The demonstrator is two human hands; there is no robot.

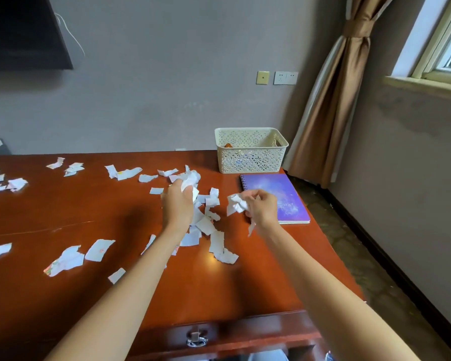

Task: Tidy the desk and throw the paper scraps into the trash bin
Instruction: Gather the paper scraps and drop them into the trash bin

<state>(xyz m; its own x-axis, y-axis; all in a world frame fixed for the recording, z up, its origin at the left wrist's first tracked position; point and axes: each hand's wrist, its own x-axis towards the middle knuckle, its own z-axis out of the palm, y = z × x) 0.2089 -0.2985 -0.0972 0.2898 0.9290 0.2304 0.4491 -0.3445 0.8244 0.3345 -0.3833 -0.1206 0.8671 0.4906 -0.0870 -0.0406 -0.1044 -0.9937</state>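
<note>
Torn white paper scraps (217,241) lying all over brown desk (76,209), biggest heap sitting between hands. Left hand (179,204) squeezing crumpled bunch (191,178); right hand (262,207) squeezing second bunch (236,204), beside purple notebook (271,186)

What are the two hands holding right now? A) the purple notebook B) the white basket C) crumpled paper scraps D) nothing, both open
C: the left hand and the right hand each grip a crumpled wad of paper scraps over the desk, where many more scraps lie loose.
</note>
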